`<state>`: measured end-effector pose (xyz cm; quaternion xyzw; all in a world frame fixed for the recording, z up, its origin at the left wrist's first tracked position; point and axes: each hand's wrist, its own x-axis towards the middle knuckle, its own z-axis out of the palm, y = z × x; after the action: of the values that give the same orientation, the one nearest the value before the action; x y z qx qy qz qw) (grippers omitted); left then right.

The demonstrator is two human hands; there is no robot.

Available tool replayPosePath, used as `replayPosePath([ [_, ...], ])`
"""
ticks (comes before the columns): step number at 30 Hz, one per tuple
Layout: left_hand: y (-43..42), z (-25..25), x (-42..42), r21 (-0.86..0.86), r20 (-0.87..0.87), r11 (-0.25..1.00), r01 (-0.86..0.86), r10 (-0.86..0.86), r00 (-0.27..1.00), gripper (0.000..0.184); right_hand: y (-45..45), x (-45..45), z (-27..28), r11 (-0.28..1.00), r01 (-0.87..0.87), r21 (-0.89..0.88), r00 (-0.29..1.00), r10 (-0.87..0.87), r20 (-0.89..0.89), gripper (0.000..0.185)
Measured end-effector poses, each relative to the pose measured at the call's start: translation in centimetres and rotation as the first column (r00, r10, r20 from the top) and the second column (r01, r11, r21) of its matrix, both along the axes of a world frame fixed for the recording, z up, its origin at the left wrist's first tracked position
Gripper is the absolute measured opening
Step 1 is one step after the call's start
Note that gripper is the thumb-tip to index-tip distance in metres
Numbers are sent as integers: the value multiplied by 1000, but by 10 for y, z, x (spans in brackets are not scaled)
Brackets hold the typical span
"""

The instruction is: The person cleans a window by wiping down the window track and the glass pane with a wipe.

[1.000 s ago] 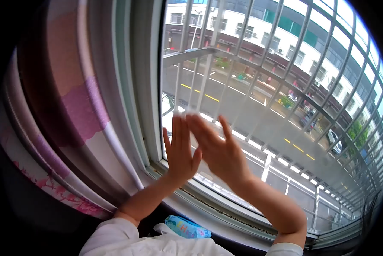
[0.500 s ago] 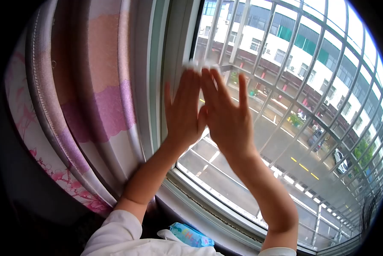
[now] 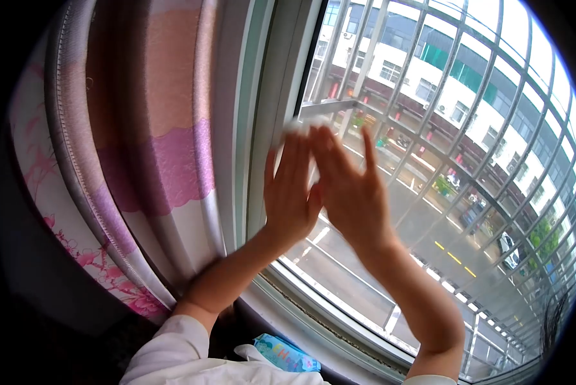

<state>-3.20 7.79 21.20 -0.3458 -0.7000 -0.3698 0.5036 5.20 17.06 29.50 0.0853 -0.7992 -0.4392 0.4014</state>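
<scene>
My left hand (image 3: 291,192) lies flat against the window glass (image 3: 416,218), fingers stretched upward. Beside it, my right hand (image 3: 352,192) is also flat on the pane, its little finger spread apart; the two thumbs are close together. A blurred white wipe (image 3: 293,126) shows at the fingertips of both hands, mostly hidden beneath them. Below, near my white shirt (image 3: 236,372), lies a blue soft pack (image 3: 286,353) with coloured letters, and a white sheet or flap (image 3: 249,351) is next to it.
A pink and purple curtain (image 3: 172,167) hangs at the left, near my left forearm. The pale window frame (image 3: 256,141) runs up beside my left hand, with the sill track (image 3: 313,308) below. Outside the glass stand metal bars (image 3: 455,154), and beyond them a street and buildings.
Both hands have slid a little down and to the right over the glass, with the white wipe at their fingertips. The camera view has shifted slightly. The blue pack has stayed put.
</scene>
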Motion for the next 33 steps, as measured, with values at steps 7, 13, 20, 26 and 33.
replayPosePath([
  [7,12,117,-4,100,-210,995,25,-4,978,55,10,3,85,970,-213,-118,941,171,-293,41],
  [13,14,18,25,-25,-57,997,78,-80,995,64,6,39,2,976,42,-213,998,-51,-37,62],
  [20,16,-86,59,-108,132,979,172,-157,979,66,19,75,-99,973,159,-165,980,-135,148,59],
  [26,28,1,54,-84,-21,969,233,-235,972,70,22,77,-34,914,85,-396,993,-108,-36,61],
  [33,73,117,77,-34,-273,948,315,-312,910,71,53,94,44,895,-16,-446,901,-181,-395,52],
])
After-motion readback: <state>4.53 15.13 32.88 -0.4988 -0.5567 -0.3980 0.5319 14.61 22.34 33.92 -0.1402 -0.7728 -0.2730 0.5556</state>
